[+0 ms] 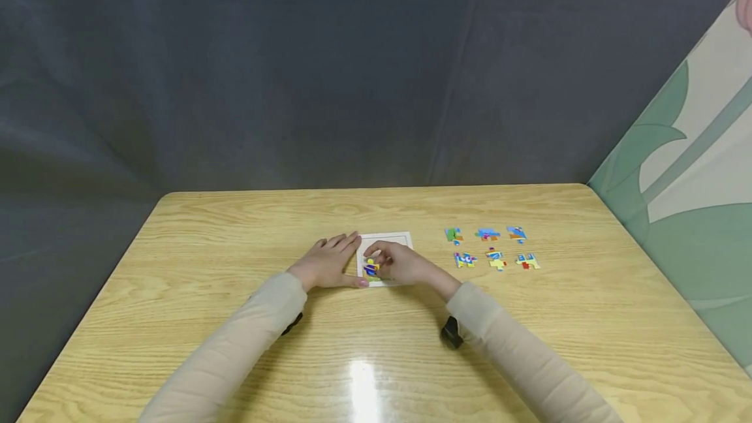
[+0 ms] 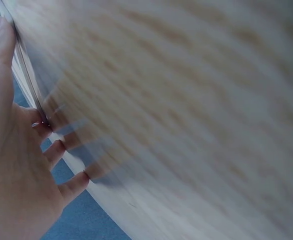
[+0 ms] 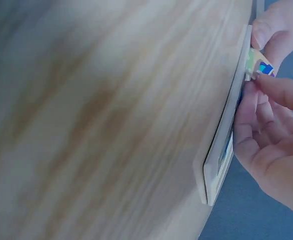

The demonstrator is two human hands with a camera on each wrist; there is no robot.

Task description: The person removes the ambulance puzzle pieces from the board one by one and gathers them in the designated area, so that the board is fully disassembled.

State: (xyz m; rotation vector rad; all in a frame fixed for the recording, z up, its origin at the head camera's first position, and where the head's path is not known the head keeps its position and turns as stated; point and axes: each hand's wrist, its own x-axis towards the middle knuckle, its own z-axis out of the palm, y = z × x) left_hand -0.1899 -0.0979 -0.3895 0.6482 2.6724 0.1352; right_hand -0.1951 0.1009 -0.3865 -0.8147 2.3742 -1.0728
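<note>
A white-bordered puzzle frame [image 1: 384,237] lies flat on the table. At its left edge rests my left hand [image 1: 329,263], fingers spread, the thumb near its lower left corner; the left wrist view shows that hand [image 2: 16,150] with its fingertips on the tabletop. Over the frame, my right hand [image 1: 402,263] pinches a colourful puzzle piece [image 1: 371,267] in the frame's left part. In the right wrist view the piece [image 3: 264,67] stands tilted above the frame [image 3: 214,165], held by the right hand's [image 3: 276,135] fingers. Part of the frame's inside is hidden by the right hand.
To the right of the frame lie several loose puzzle pieces in two rows, among them a green one [image 1: 453,235], a blue one [image 1: 487,234] and a red and yellow one [image 1: 527,261]. A dark curtain [image 1: 305,70] hangs behind the wooden table [image 1: 235,344].
</note>
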